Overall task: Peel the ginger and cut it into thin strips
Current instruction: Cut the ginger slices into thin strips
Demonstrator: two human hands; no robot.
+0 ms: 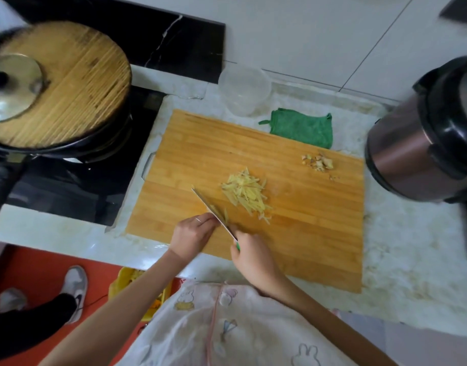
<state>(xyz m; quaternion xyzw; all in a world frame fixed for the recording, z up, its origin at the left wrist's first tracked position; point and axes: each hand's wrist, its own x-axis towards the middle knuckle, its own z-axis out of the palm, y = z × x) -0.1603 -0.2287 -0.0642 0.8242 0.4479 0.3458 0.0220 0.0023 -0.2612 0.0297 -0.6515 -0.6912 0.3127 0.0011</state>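
**A:** What is the right hand doing?

**B:** The right hand grips the knife by its green handle, fingers curled round it. The blade runs away from that hand, up and to the left, over the cutting board

**A:** And the left hand?

**B:** The left hand sits just left of the blade, its fingers bent with the tips against the flat of the steel. Whether they hold a piece of ginger I cannot tell, since the blade hides that spot

**A:** Where is the ginger?

**B:** A loose pile of ginger strips lies on the board just beyond the right hand, across the blade from the left hand. A few yellow slivers sit right against the blade. The peel scraps lie farther off, beyond the right hand and to its right

**A:** What else is around?

**B:** A green cloth and a clear tub lie on the counter past the board. A pan with a wooden lid stands well left of the left hand, and a cooker stands far right of the right hand
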